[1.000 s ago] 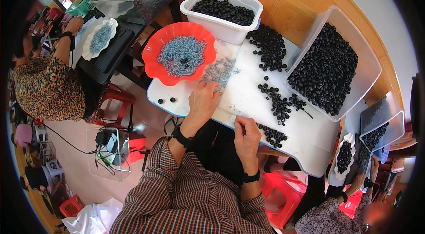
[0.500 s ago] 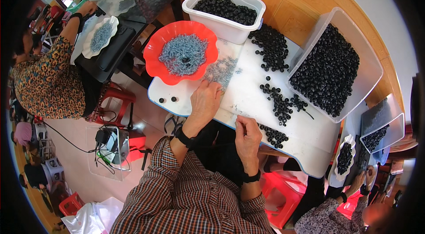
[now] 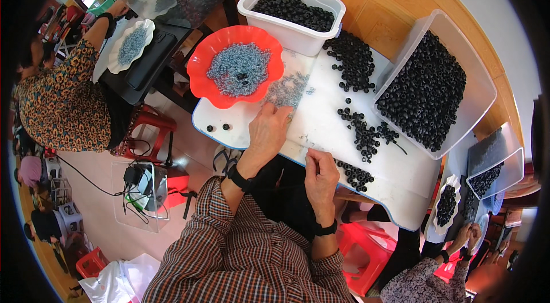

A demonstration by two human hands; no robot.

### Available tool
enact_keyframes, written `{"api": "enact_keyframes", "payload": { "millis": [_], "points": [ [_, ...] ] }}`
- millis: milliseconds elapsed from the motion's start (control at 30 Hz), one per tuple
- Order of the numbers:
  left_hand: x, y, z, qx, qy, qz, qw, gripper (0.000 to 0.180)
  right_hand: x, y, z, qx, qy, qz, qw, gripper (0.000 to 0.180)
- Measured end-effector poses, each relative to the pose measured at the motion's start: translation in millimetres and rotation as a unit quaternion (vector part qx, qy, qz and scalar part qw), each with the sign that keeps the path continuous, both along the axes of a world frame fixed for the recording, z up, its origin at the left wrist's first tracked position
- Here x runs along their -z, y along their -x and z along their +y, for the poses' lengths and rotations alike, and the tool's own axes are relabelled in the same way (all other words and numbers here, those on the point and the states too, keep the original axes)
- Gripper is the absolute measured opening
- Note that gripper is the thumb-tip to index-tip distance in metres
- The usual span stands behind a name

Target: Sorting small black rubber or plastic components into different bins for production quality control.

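Note:
On the white table, my left hand (image 3: 268,134) reaches to the near edge of a scatter of small bluish clear rings (image 3: 291,88). Its fingertips look slightly apart, touching or just above the rings. Just beyond it stands a red scalloped bowl (image 3: 197,73) of the same clear rings, with a few black pieces on top. My right hand (image 3: 322,176) is at the table's near edge, thumb and forefinger pressed together; whatever they pinch is too small to make out. Beside it lies a cluster of small black ring-shaped pieces (image 3: 356,178).
Loose black rings (image 3: 350,62) spread towards a tilted clear bin (image 3: 487,88) full of them at the right. A white tub (image 3: 338,19) of black pieces stands at the back. Two black pieces (image 3: 226,127) lie left of my left hand. Co-workers sit at both sides.
My left hand has shifted slightly, its fingers spreading a little over the clear rings. My right hand stays in its pinch at the table edge.

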State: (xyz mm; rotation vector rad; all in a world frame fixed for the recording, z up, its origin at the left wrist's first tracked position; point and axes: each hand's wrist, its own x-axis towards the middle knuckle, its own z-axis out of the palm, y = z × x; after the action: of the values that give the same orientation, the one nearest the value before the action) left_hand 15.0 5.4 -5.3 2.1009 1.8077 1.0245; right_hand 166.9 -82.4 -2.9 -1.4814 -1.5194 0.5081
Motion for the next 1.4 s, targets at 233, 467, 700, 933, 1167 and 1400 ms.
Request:
{"api": "enact_keyframes", "payload": {
  "millis": [233, 467, 700, 933, 1167, 1400],
  "points": [
    [3.4, -3.5, -0.4, 0.017, -0.01, 0.012, 1.0, 0.014, 0.7, 0.0, -0.4, -0.001, 0.003, 0.008, 1.0, 0.015],
    [-7.9, 1.7, -12.1, 0.12, 0.075, -0.252, 0.957, 0.018, 0.4, 0.2, 2.7, 0.001, 0.004, 0.048, 0.999, 0.012],
    [-15.9, -12.7, -27.5, 0.191, 0.046, -0.257, 0.946, 0.019, -8.8, 1.6, 14.6, -0.003, 0.129, 0.335, 0.933, 0.019],
    [-15.4, -17.1, -29.2, 0.222, 0.049, -0.24, 0.944, 0.022, -6.4, -8.4, 18.7, -0.033, 0.177, 0.41, 0.894, 0.021],
    [-15.6, -15.7, -28.4, 0.253, 0.078, -0.268, 0.926, 0.022, -3.0, -10.5, 18.9, -0.039, 0.183, 0.457, 0.869, 0.019],
    [-14.6, -15.8, -27.7, 0.265, 0.105, -0.303, 0.909, 0.019, -3.4, -13.5, 18.5, -0.044, 0.184, 0.506, 0.842, 0.018]
  ]
}}
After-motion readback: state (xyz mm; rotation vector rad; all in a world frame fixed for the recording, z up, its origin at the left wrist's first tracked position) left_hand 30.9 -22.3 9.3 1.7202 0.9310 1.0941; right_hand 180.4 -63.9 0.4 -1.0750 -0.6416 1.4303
